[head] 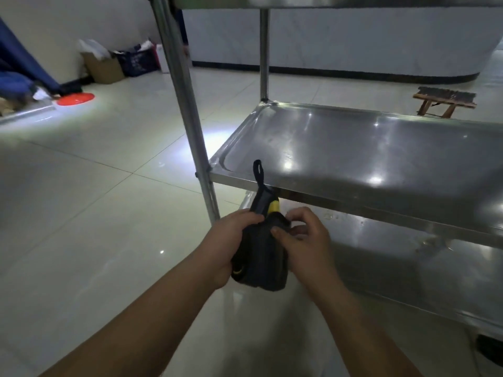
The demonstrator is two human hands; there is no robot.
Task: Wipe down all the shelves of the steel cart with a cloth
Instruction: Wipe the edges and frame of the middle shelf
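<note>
A dark folded cloth (261,257) with a yellow patch and a hanging loop at its top is held in front of the steel cart. My left hand (231,240) grips its left side. My right hand (302,235) pinches its right edge with thumb and fingers. The cloth hangs in the air just before the front left corner of the cart, touching no shelf. The middle shelf (353,148) is a shiny steel tray at upper right. The bottom shelf (408,268) lies below it. The underside of the top shelf (326,1) shows at the frame's top.
The cart's front left post (187,104) rises beside my hands, and a back post (264,55) stands behind. Pale floor tiles spread to the left. A small wooden stool (443,102), a cardboard box (103,68), a dark basket (137,62) and a red disc (75,99) sit further off.
</note>
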